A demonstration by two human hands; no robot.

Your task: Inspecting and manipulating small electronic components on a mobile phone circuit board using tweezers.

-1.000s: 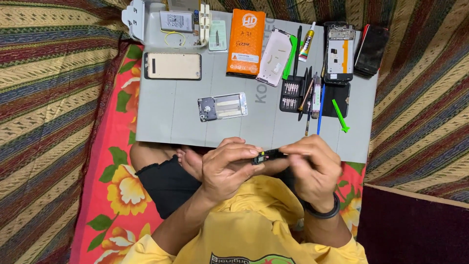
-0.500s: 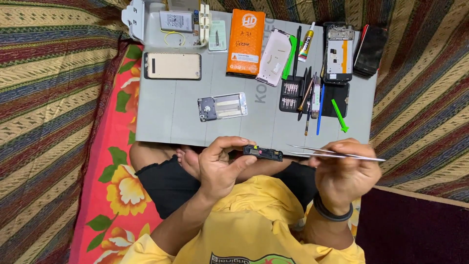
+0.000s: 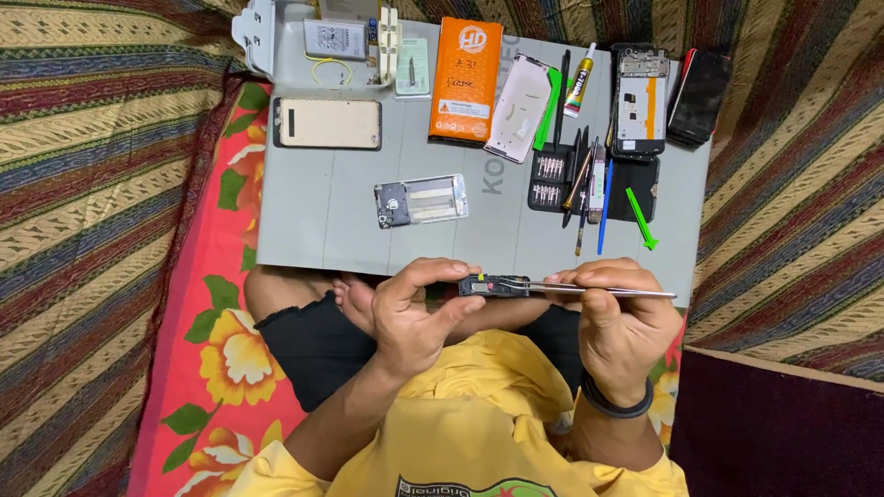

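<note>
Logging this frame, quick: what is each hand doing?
Left hand: closed on small black phone part.
Right hand: closed on metal tweezers.

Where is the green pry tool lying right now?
In the head view, the green pry tool lies at the right of the grey work mat, just right of the blue pen and above the right hand.

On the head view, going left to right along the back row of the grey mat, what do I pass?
Gold phone back cover → orange flat box → white phone frame → small glue tube → opened phone chassis → black phone.
</note>
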